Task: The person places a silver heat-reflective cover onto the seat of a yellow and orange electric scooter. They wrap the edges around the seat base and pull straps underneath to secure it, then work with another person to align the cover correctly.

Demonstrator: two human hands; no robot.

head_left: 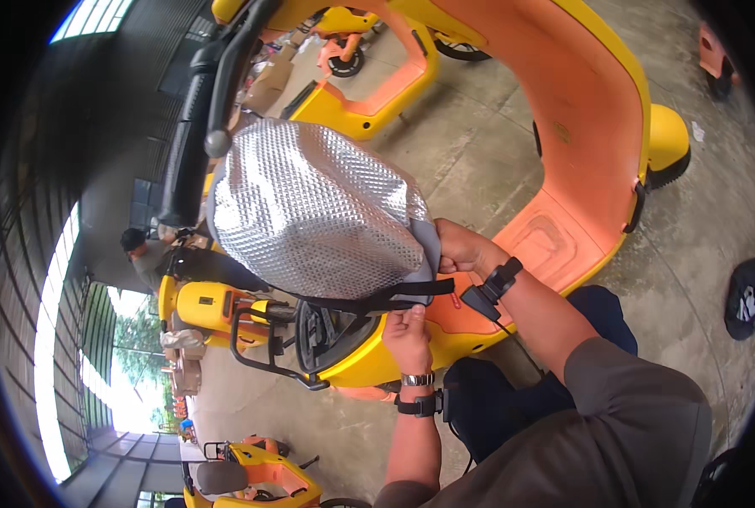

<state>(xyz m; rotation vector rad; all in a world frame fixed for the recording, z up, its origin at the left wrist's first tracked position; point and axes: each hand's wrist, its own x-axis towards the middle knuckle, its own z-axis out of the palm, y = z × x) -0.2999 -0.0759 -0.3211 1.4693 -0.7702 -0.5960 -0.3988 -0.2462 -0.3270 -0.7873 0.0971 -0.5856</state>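
A silver, quilted reflective cover with a grey fabric rim bulges over the yellow and orange scooter in front of me. What lies under it is hidden. A black strap runs along its near edge, one end sticking out to the right. My left hand, wearing a metal watch, is closed just below the strap, pinching at the cover's lower edge. At the cover's right corner, my right hand is curled closed round the grey rim. The fingertips of both hands are partly hidden.
A black handlebar grip with its lever rises beside the cover, and a black rear rack juts out left. Other yellow scooters stand around on the concrete floor. Another person is at the far left.
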